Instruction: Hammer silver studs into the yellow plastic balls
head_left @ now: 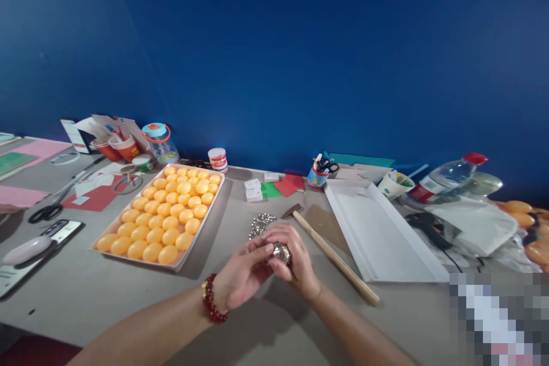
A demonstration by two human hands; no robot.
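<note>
Half-curled left hand [242,274] and right hand [301,260] hold the ball [282,253]; slack fingers could drop it, scattering beads [261,223] beyond it.

From your head, one camera faces forward and down over your nearby hands [299,260], across the table [107,300] to the wall [274,68].

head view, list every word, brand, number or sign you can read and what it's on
None can be read with certainty.
Bottle label: blurred.
Red-and-white tub: blurred.
Blue-and-red pen pot: too small.
Small white boxes: too small.
Upright screen: too small.
Red cup: blurred.
</note>
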